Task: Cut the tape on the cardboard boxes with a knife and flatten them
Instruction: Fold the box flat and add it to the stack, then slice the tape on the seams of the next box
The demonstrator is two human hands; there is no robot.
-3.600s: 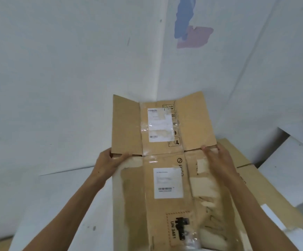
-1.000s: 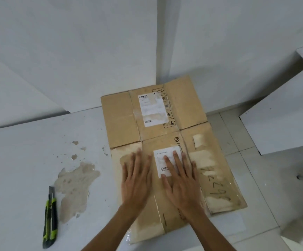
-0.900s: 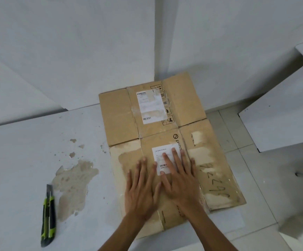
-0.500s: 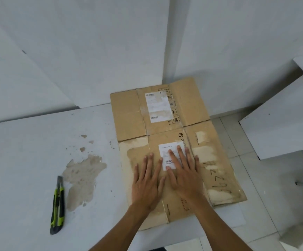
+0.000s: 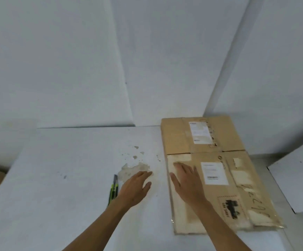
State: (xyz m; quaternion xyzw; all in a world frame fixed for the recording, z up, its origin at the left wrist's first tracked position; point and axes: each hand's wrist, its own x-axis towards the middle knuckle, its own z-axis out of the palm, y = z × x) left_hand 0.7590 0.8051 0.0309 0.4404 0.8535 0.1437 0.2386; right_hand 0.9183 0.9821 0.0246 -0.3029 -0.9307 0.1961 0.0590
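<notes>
Cardboard box (image 5: 212,171) is pinned flat on the bench (image 5: 65,178) by the spread right hand (image 5: 187,182); the empty, spread left hand (image 5: 135,188) is held beside the knife (image 5: 114,190).

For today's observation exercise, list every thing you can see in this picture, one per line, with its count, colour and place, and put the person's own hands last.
Flattened cardboard box: one, brown, lying flat at the right of the table, far end near the wall corner.
Shipping labels: two, white, one on the box's far half and one on its near half.
Utility knife: one, green and black, on the table just left of the left hand.
Worn patch: one, beige, on the tabletop left of the box.
Table: one, white, filling the lower view.
Walls: white, behind the table.
Left hand: one, open, over the table beside the knife.
Right hand: one, open, palm down on the box.
</notes>
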